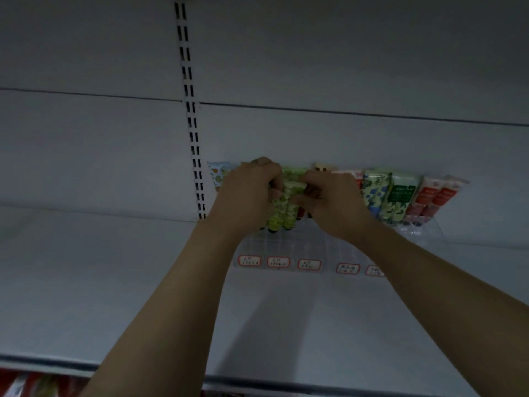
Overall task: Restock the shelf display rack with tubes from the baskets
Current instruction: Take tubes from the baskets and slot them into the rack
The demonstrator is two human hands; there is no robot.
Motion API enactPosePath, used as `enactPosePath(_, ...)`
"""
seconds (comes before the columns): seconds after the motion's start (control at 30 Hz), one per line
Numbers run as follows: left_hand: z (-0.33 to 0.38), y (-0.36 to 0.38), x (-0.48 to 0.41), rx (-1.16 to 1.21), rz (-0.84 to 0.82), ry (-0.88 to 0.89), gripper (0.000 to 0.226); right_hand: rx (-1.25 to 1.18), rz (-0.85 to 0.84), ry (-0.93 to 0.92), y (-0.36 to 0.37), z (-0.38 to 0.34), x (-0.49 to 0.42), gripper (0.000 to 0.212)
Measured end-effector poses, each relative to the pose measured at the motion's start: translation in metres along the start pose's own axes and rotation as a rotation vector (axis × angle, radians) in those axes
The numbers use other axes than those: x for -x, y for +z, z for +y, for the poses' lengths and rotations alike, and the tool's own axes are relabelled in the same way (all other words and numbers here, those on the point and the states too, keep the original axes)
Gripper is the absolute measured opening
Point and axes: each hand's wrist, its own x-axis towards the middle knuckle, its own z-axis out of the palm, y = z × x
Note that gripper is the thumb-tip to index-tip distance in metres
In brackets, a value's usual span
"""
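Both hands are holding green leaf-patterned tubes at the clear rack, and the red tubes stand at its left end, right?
Not quite: the head view shows the red tubes at the right end of the clear plastic rack. The left hand and right hand do hold the green leaf-patterned tubes.

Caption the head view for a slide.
Left hand and right hand grip green tubes at the clear rack on a shelf.

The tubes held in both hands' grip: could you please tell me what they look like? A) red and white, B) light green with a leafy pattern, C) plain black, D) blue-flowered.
B: the left hand and right hand curl their fingers round light green patterned tubes over the clear display rack; the red tubes stand untouched at the far right.
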Motion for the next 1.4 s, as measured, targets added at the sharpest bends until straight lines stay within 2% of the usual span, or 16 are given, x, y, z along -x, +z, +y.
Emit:
enactPosePath(0.13, 0.0, -0.003, -0.003, 0.003, -0.002, -0.039, 0.014, -0.187, 0.152, 0.16, 0.012, 0.006, 0.023, 0.012)
enactPosePath(0.2, 0.001, -0.003, -0.003, -0.006, 0.002, -0.048, 0.012, -0.14, 0.158, 0.137, 0.012, 0.002, 0.021, 0.012)
enactPosePath(0.33, 0.003, -0.004, -0.004, -0.012, -0.004, -0.054, 0.011, 0.089, -0.056, 0.014, -0.001, -0.011, -0.003, 0.014)
enactPosePath(0.43, 0.002, -0.004, -0.001, 0.001, -0.001, -0.049, 0.015, 0.042, -0.171, -0.055, -0.008, -0.018, -0.013, 0.046)
enactPosePath(0.47, 0.001, -0.002, 0.0, 0.003, -0.001, -0.058, 0.016, 0.053, -0.176, -0.082, -0.008, -0.018, -0.015, 0.048)
enactPosePath(0.6, -0.002, 0.003, 0.001, 0.015, 0.034, -0.071, 0.021, 0.274, -0.127, -0.095, 0.0, -0.015, -0.009, 0.033)
enactPosePath(0.7, -0.004, 0.003, 0.002, -0.007, 0.066, -0.016, 0.012, 0.278, -0.097, -0.081, 0.001, -0.016, -0.004, 0.02)
enactPosePath(0.8, -0.004, 0.001, 0.002, -0.07, 0.051, 0.02, 0.006, 0.355, -0.206, -0.109, -0.007, -0.021, -0.016, 0.01)
enactPosePath(0.9, -0.003, -0.001, 0.003, -0.16, 0.02, -0.002, 0.013, 0.46, -0.345, -0.134, -0.011, -0.031, -0.031, 0.002)
enactPosePath(1.0, -0.005, -0.003, 0.003, -0.256, 0.042, -0.03, 0.016, 0.571, -0.519, -0.113, -0.015, -0.039, -0.045, 0.008)
enactPosePath(1.1, -0.006, -0.009, 0.007, -0.16, -0.013, -0.061, 0.024, 0.562, -0.616, -0.149, -0.017, -0.041, -0.05, 0.001)
enactPosePath(1.27, -0.006, -0.01, 0.007, -0.076, -0.012, -0.081, 0.016, 0.578, -0.598, -0.16, -0.014, -0.038, -0.048, 0.016)
enactPosePath(1.4, -0.006, -0.006, 0.006, -0.053, 0.014, -0.074, 0.016, 0.555, -0.516, -0.119, -0.012, -0.037, -0.039, 0.023)
